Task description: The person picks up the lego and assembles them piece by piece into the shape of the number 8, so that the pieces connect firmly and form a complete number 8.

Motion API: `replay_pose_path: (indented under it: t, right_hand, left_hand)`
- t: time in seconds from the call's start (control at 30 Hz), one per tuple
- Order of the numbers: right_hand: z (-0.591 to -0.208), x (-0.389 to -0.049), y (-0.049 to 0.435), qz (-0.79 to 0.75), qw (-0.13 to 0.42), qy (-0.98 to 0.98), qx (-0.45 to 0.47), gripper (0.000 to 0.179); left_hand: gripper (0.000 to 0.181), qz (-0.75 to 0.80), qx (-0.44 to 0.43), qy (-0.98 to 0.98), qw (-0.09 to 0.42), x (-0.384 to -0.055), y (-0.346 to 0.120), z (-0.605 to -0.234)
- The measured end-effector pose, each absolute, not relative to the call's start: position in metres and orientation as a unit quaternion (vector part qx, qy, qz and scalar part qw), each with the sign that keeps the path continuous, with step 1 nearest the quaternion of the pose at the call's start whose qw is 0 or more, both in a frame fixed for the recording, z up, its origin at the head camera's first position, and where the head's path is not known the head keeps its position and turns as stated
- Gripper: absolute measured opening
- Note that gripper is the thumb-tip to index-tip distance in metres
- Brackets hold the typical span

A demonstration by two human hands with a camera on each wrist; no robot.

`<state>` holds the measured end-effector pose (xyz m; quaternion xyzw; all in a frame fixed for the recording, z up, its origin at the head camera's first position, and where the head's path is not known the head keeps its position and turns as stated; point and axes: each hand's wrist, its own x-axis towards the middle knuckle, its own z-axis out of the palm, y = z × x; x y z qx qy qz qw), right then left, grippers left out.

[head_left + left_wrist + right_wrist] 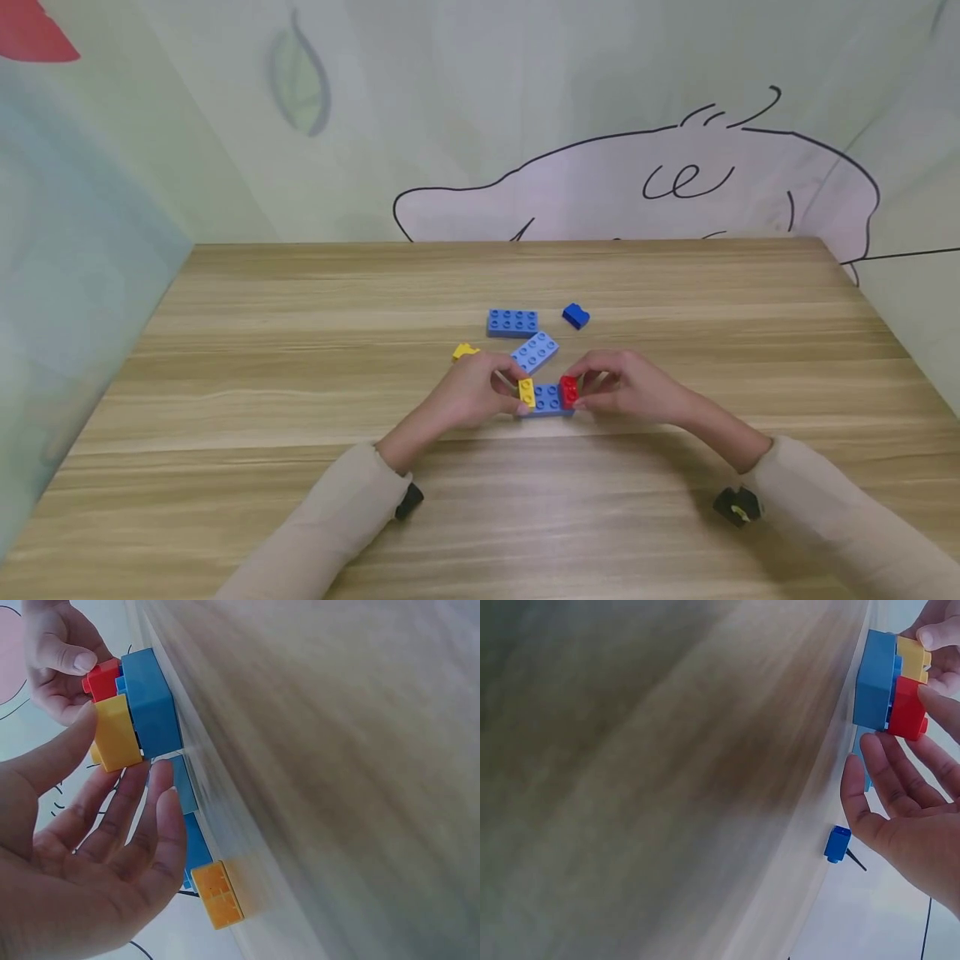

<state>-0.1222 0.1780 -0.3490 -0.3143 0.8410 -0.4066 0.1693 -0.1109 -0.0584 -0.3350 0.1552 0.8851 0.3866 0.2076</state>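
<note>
A blue building brick point(548, 398) lies on the table between the two hands. My left hand point(477, 390) pinches a yellow brick point(527, 392) at its left end, thumb on one side and fingers on the other. At the opposite end my right hand point(633, 388) pinches a red brick point(569, 391) in the same manner. Both small bricks sit on top of the blue one, with bare studs between them. In the left wrist view the yellow brick point(118, 733) seems slightly tilted against the blue brick point(152, 703); whether it is fully seated I cannot tell.
Behind the hands lie a light blue brick point(535, 352), another blue brick point(513, 322), a small dark blue brick point(576, 315) and a yellow piece point(465, 352) partly behind the left hand. The wooden table point(300, 333) ends at a wall with drawings.
</note>
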Motion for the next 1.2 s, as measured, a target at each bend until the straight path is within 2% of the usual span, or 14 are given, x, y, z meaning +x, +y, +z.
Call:
replay_pose_path:
  t: [0.93, 1.2]
  right_hand:
    - [-0.3541, -0.1235, 0.1801, -0.398, 0.175, 0.845, -0.312, 0.032]
    - [-0.3496, -0.1275, 0.1807, -0.392, 0.206, 0.839, -0.317, 0.032]
  left_hand:
    - [0.030, 0.377, 0.155, 0.890, 0.205, -0.1115, -0.0587, -0.3355]
    - [0.030, 0.381, 0.157, 0.888, 0.205, -0.1119, -0.0587, -0.3354]
